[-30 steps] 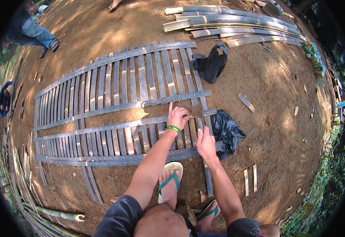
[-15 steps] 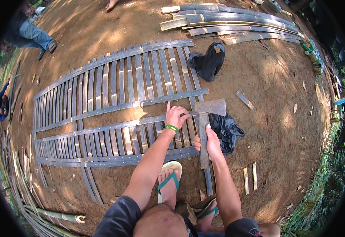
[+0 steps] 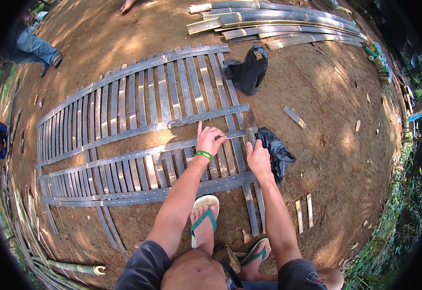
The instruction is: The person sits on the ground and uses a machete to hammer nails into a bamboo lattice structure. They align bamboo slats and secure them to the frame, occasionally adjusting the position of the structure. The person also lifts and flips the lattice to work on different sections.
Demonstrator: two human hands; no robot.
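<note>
My right hand (image 3: 260, 162) grips the handle of a hatchet (image 3: 251, 136), which is seen nearly end-on beside the near lattice's right end. My left hand (image 3: 211, 141) rests over the upper rail of that near bamboo lattice (image 3: 138, 153). Its index finger points away while the thumb and other fingers pinch together; what they hold is too small to make out. Rows of pale dots, like nail heads, run along the dark rails. Beyond lies a larger lattice (image 3: 124, 73) of upright slats between two long rails.
Split bamboo lengths (image 3: 288, 18) are piled at the far right. A black bag (image 3: 250, 72) and a black plastic bag (image 3: 277, 153) lie right of the lattices. Poles (image 3: 71, 266) lie at the lower left. Another person's leg (image 3: 37, 47) is at the far left.
The hatchet has tipped from lying broadside in view to nearly end-on, its head farther from me. My right hand has moved slightly up; the left keeps its pinch at the rail.
</note>
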